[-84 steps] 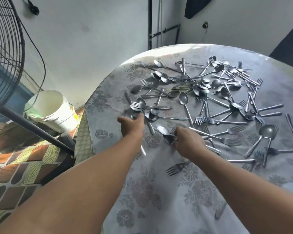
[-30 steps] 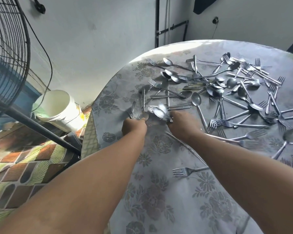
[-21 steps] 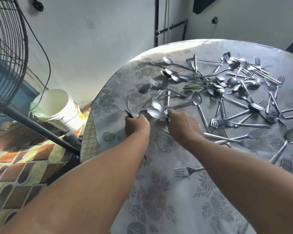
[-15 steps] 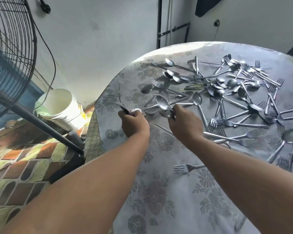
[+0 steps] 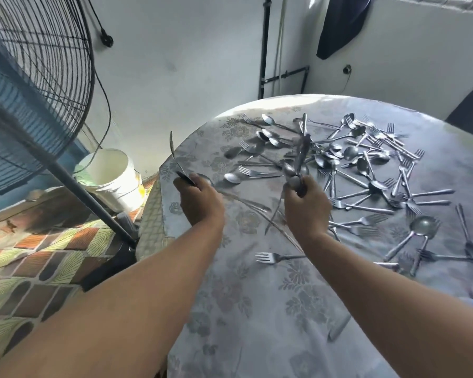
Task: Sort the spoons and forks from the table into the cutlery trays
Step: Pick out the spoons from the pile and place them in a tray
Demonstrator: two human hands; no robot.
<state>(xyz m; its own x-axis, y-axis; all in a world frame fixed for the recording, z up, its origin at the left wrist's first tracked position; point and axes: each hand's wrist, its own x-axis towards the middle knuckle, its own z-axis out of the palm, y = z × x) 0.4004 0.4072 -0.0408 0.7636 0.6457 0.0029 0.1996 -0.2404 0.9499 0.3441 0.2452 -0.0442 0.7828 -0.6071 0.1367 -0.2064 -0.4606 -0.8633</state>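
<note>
gripping a bundle of grey metal spoons (image 5: 298,170), the right hand (image 5: 306,211) is raised above the round counter (image 5: 230,309) covered in a grey floral cloth, its fingers curled tight round the bundle; some handles stick up past the fist and others trail down below it. the left hand (image 5: 201,203) is likewise clamped on a few pieces of dull metal cutlery (image 5: 175,162), one thin piece rising upward past the counter's edge; whether these are spoons or forks cannot be told. the two hands are held apart, side by side, over the near left part of the counter. a scattered heap of steel spoons and forks (image 5: 366,170) lies tangled across the far and right part of the counter. a single silver fork (image 5: 273,258) lies alone near the right forearm. off to the left stand a white plastic bucket (image 5: 112,175) on the patterned floor and a large black wire-caged fan (image 5: 33,77).
</note>
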